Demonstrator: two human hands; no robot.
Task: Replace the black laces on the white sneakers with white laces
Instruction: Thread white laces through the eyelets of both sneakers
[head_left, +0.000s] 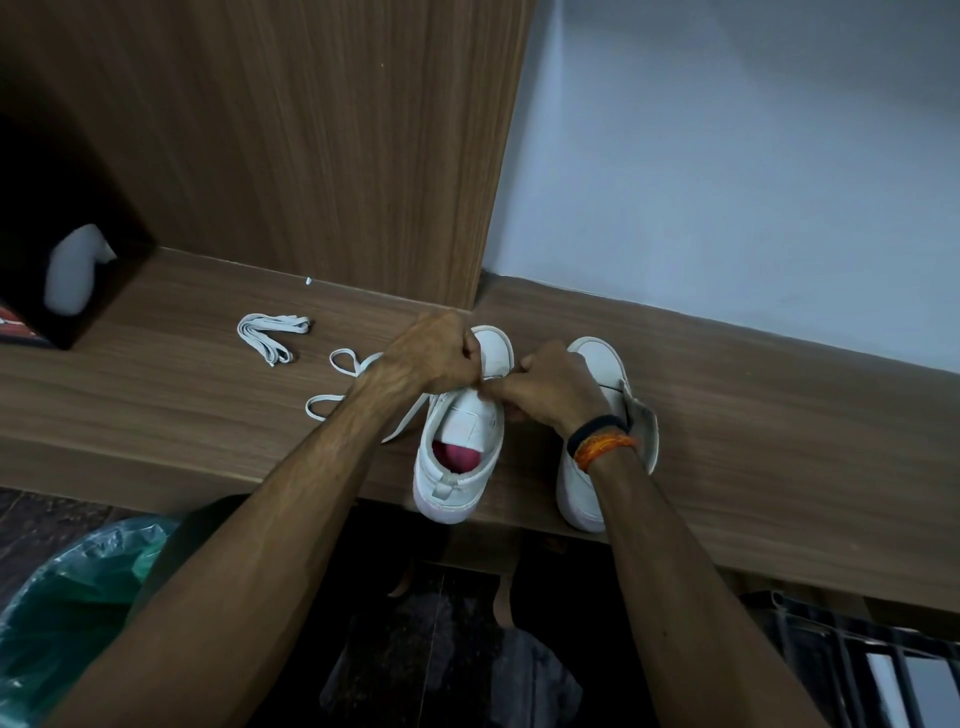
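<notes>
Two white sneakers stand toes away from me on a wooden ledge. The left sneaker (460, 457) shows a red insole, and its tongue lies back. Over its eyelets, my left hand (428, 358) and my right hand (550, 387) are both closed, pinching a white lace (332, 382) whose loose loops trail left across the wood. The right sneaker (597, 364) sits beside my right wrist, partly hidden by it, with no lace visible on it. A folded bundle of white lace (272, 335) lies further left. No black lace is in view.
The wooden ledge (753, 415) runs along a wood panel (311, 156) and a pale wall (753, 182). A dark box with a white object (72, 270) stands at far left. Below are a bin lined with green plastic (67, 597) and a dark floor.
</notes>
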